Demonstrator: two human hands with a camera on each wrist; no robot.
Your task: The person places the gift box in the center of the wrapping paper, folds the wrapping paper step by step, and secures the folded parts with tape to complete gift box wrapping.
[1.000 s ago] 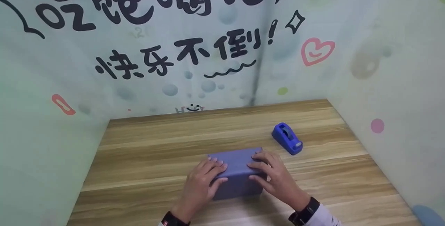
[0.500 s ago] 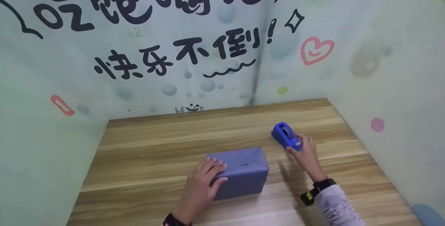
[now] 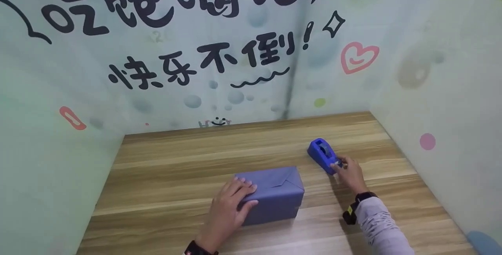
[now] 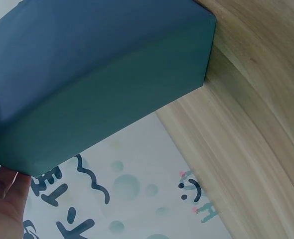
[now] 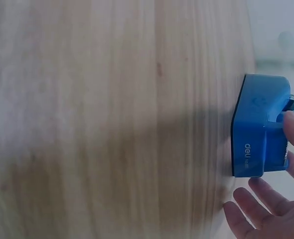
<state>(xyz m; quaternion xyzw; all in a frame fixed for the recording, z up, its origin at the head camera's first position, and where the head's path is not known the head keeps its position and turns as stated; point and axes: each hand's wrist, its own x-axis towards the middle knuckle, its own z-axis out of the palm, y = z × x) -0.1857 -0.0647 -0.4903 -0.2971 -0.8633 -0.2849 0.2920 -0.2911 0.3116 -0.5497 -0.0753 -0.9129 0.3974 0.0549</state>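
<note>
My left hand (image 3: 228,204) rests flat on the wrapped box (image 3: 274,192) at mid-table, fingers straight. My right hand (image 3: 350,172) pinches at the tape dispenser's (image 3: 324,154) cutter end. Tape likely light, sticky; take its free end.

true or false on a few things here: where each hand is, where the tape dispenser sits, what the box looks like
1. The left hand rests on the wrapped box. True.
2. The right hand lies on the box too. False: it is at the near end of the blue tape dispenser.
3. The dispenser sits left of the box. False: it sits to its right, further back.
4. The box is wrapped in blue-purple paper. True.
5. The dispenser stands on the box. False: it stands on the wooden table.
</note>
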